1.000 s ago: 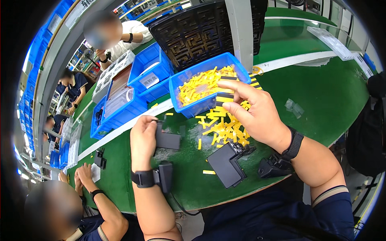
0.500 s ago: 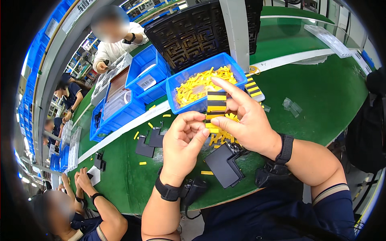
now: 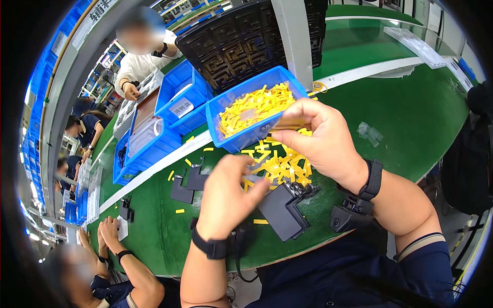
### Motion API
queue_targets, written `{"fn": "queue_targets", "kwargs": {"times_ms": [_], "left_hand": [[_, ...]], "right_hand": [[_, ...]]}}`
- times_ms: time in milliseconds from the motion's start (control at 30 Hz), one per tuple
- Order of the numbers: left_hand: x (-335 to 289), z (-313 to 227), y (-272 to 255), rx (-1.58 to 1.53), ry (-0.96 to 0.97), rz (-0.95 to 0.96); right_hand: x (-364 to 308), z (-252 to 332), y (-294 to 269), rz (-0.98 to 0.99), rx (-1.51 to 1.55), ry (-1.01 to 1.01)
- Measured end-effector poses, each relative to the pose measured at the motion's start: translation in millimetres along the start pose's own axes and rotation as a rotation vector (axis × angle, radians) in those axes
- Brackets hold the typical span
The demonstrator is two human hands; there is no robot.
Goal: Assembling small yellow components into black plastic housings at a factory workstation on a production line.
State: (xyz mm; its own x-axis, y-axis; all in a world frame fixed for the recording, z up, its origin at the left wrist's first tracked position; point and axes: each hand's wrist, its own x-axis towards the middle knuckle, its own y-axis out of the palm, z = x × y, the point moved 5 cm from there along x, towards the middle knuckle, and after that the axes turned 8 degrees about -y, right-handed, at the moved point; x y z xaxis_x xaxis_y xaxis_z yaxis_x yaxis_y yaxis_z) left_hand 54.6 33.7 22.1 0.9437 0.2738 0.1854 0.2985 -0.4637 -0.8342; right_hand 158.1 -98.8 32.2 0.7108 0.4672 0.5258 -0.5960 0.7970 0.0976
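My right hand (image 3: 328,146) is closed in a pinch, thumb against fingers, on a strip with black and yellow bands (image 3: 290,123), now tilted and partly hidden by the fingers. To its left, my left hand (image 3: 224,192) is apart from the strip and smeared by motion; a pale translucent patch shows by its fingertips, too blurred to name. Under and between the hands lies a loose pile of small yellow strips (image 3: 287,167). Close to the table's near edge are flat black L-shaped parts (image 3: 282,210). More black flat parts (image 3: 182,191) lie left of my left hand.
Beyond my hands stands a blue bin (image 3: 240,139) full of yellow strips, before a black lattice tray (image 3: 241,46) and a grey post (image 3: 294,41). Further blue bins (image 3: 167,141) stand left. Clear film scraps (image 3: 370,133) lie right. Co-workers sit left (image 3: 136,274) and across (image 3: 144,66).
My hands have moved apart: the left has come away from the banded strip, slightly down and left. The right has turned the strip, which was upright facing me, and moved it slightly right.
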Motion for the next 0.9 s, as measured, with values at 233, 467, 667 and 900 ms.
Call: {"fn": "queue_targets", "kwargs": {"times_ms": [233, 467, 667, 900], "left_hand": [[-24, -42, 5, 0.093, 0.176, 0.257], [-14, -9, 16, -0.982, -0.238, 0.22], [-14, -15, 17, -1.12, -0.219, 0.206], [-13, -15, 17, -1.096, -0.187, 0.204]], "right_hand": [[-3, 1, 2, 0.028, -0.143, -0.055], [-14, 4, 13, 0.069, -0.099, -0.066], [-18, 8, 13, 0.026, -0.045, -0.002], [-18, 6, 13, 0.041, -0.145, -0.007]]}}
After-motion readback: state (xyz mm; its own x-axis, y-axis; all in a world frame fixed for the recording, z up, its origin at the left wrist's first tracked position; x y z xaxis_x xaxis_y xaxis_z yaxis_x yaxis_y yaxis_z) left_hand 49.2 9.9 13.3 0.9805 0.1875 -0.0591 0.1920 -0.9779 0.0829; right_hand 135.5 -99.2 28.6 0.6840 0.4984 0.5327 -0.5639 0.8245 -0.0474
